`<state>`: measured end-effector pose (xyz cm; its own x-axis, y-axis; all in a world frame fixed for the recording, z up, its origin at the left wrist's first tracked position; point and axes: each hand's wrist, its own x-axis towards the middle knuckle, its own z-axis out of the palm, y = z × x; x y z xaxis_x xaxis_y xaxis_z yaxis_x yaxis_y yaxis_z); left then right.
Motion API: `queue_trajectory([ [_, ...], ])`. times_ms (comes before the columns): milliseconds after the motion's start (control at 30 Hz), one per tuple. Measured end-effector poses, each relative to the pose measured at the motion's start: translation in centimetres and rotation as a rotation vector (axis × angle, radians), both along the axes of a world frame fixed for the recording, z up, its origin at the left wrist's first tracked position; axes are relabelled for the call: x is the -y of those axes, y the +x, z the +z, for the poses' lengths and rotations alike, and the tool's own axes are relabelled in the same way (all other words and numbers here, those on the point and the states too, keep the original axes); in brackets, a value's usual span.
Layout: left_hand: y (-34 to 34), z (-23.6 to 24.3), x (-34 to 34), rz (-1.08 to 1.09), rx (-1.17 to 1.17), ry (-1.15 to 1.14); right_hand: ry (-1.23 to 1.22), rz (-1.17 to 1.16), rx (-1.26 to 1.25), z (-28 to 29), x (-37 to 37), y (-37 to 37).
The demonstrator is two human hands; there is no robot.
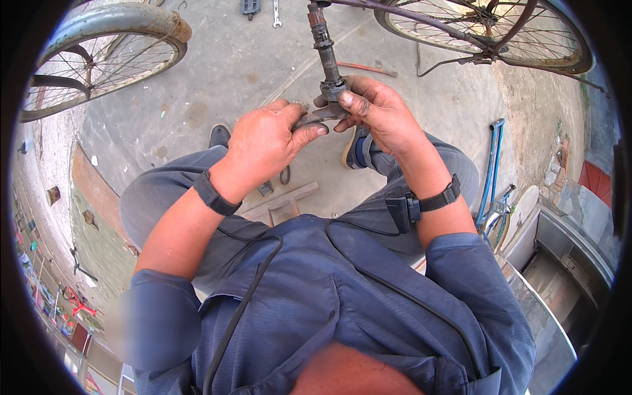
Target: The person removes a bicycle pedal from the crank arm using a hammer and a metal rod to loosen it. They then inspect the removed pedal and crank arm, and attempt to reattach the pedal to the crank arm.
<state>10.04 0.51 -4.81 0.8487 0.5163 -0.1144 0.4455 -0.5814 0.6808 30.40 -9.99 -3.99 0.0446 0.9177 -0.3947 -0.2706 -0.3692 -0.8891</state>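
Head view: person seated, looking down at both hands w/ concrete floor below.
Left hand (263, 141): fingers curled, thumb pressed on top of a flat, dark grey curved metal piece (315, 117); grasping its left end.
Right hand (376, 112): closed round the base of a rusty, greasy threaded steel tube (325, 49), thumb across the front, fingertips also on the curved piece's right end.
Tube position: stands roughly upright betw. the two hands, in front of the knees, running up toward the top edge; lower end sits in the right hand's grip, just above the curved piece.
Wrists: black band on each; the right one carries a small black box.
Clothing: blue-grey shirt & trousers, thin black cable down the chest.
Upper left: worn bicycle wheel w/ grey mudguard (99, 46), well apart from the hands.
Upper right: second spoked bicycle wheel w/ dark frame tubes (500, 33).
Floor, top: small silver spanner (277, 13) near the tube's far end.
Floor, betw. legs: wooden stool frame (283, 204), partly hidden.
Right side: blue bent pipes (492, 164) beside the right knee.
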Motion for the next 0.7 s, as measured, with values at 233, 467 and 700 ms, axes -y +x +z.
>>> queue_trajectory([
  [233,-0.11,0.00,-0.09,-0.012,-0.028,-0.033,-0.017,0.013,0.000,-0.12,0.01,0.08],
  [467,-0.08,-0.58,-0.24,-0.050,0.122,-0.071,-0.022,0.026,-0.012,-0.23,0.05,0.05],
  [700,-0.17,-0.83,-0.30,-0.073,0.080,-0.122,-0.027,-0.003,-0.009,-0.36,0.10,-0.28],
])
